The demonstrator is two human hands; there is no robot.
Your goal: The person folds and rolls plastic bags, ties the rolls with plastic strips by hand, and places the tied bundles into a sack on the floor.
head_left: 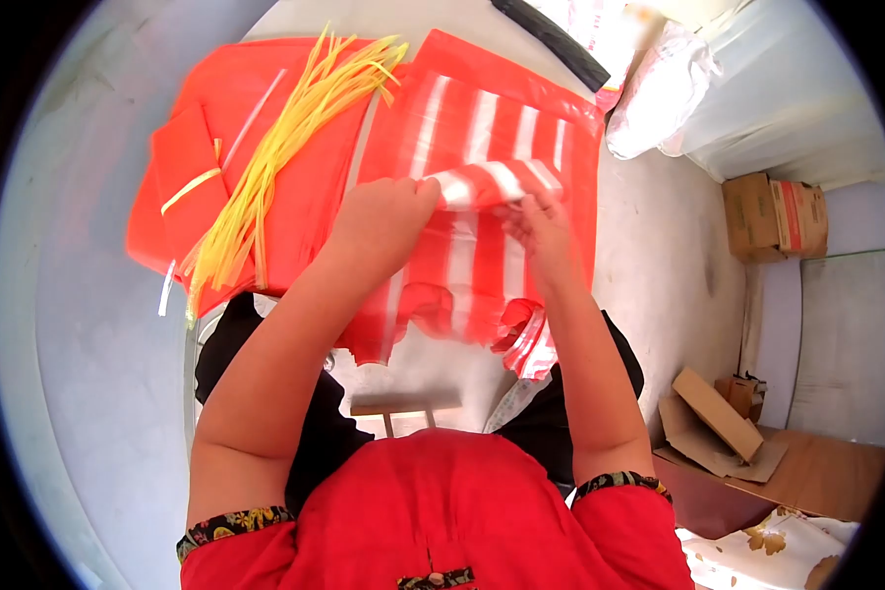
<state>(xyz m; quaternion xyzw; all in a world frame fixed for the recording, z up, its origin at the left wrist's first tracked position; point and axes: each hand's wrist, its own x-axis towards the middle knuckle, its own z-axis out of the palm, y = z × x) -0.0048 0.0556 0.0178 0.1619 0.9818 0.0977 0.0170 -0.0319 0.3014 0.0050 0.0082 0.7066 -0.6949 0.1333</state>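
A folded red-and-white striped plastic bag bundle (497, 184) is held across the front of me, above a flat layer of the same striped plastic bags (462, 128). Closed around its left end is my left hand (388, 216), knuckles up. My right hand (543, 234) grips the right end, fingers bent and slightly blurred at its lower edge. Below my hands the striped plastic hangs crumpled over the table's near edge. Left of the bags, a bunch of yellow strips (285, 157) lies across a stack of plain red plastic (226, 88).
A folded red packet (185, 162) with a yellow tie lies at the left. A black roll (551, 41) and a white plastic bundle (662, 93) are at the back right. Cardboard boxes (775, 218) stand on the right, with opened cardboard (713, 423) lower down.
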